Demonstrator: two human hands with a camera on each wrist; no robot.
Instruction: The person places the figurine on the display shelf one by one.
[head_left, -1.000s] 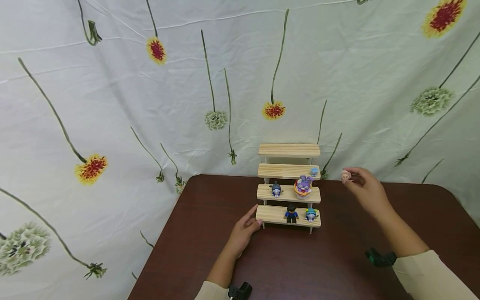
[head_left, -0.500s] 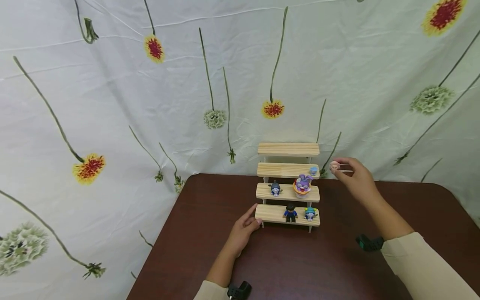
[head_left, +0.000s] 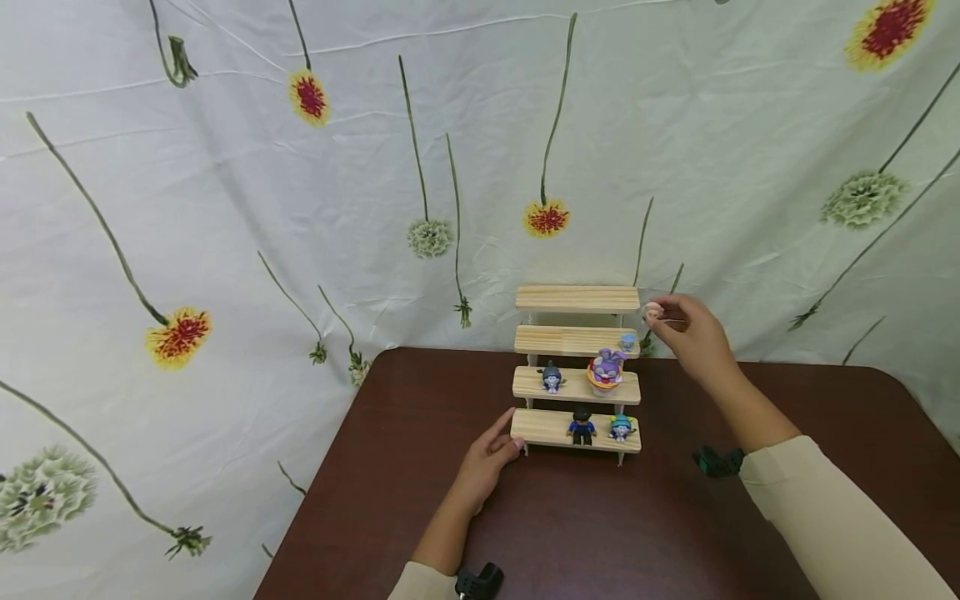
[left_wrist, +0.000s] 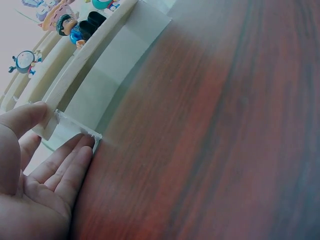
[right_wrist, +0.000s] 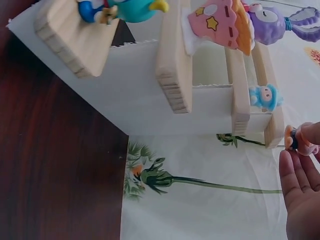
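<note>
A stepped wooden display stand [head_left: 577,340] with white side supports stands near the table's back edge. At the left end of its bottom step, my left hand [head_left: 481,473] holds the board's end, thumb [left_wrist: 30,117] at the front edge and other fingers against the side support. My right hand [head_left: 696,337] pinches a small pale pink figurine [head_left: 652,312] between thumb and fingertips, just right of the top step and apart from it. In the right wrist view, fingers partly hide this figurine [right_wrist: 292,138].
A man figure [head_left: 581,427] and a teal-hatted doll [head_left: 621,428] stand on the bottom step. Above are a dark-hatted doll [head_left: 552,378], a purple rabbit figure [head_left: 606,372] and a small blue figurine [head_left: 627,342]. A flowered cloth [head_left: 337,208] hangs behind the brown table [head_left: 585,533].
My right hand has moved left and upward with the pink figurine, from beyond the stand's right side to near its top step. The left hand stays at the bottom step.
</note>
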